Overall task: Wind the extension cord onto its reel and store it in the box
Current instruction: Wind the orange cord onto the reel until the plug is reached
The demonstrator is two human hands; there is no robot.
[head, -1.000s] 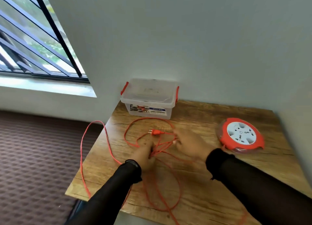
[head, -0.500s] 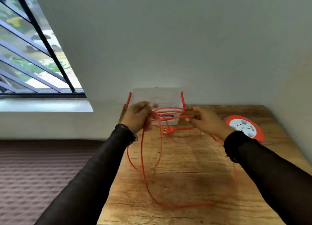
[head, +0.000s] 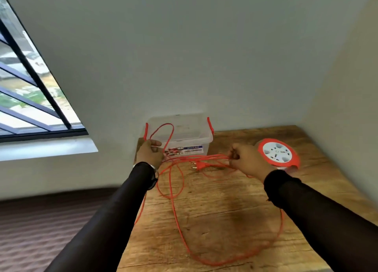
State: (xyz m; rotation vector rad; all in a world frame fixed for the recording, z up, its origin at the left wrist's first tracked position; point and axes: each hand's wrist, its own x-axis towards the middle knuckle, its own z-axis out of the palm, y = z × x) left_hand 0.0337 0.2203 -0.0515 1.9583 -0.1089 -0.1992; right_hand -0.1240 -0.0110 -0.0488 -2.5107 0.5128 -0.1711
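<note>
Both hands are now spread wider apart than half a second ago, drawing several strands of the orange cord (head: 176,200) taut between them. Nearest, slack loops are lying across the wooden table (head: 225,220). Above it, the left hand (head: 150,154) is gripping a raised loop and the right hand (head: 244,159) is pinching the bundle; the plug (head: 199,166) is dangling between. Farther off, the reel (head: 278,153) is sitting unwound beside the lidded box (head: 184,132). Judged: untangling only; winding and storing remain.

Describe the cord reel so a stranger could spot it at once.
Look at the wooden table in the wall corner. Near its far right edge, just beyond the right hand, lies the cord reel: a flat orange disc with a white socket face, unlike the clear box.
</note>
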